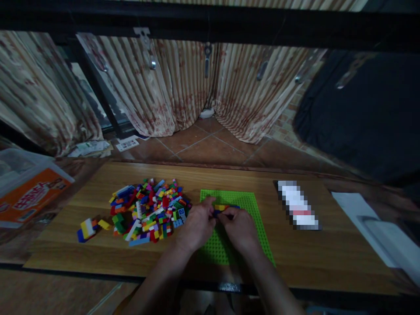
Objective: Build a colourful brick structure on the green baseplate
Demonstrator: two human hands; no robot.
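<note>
Both my hands are over the bright green studded baseplate (pixel 229 253) on the wooden table. A small group of yellow, red and blue toy bricks (pixel 222 207) shows between them near the upper part of the plate. My left hand (pixel 198 222) comes in from the left with its fingers curled at the bricks' left end. From the right, my right hand (pixel 241 227) pinches at the bricks' near side with bent fingers. The fingers hide most of what they touch, and whether the bricks sit on the plate is unclear.
A heap of mixed toy bricks (pixel 154 210) lies left of the baseplate, with a few joined bricks (pixel 88 229) farther left. A blurred-out rectangular object (pixel 299 205) lies to the right. White sheets (pixel 364 227) lie at the table's right end; a plastic box (pixel 29 188) stands at left.
</note>
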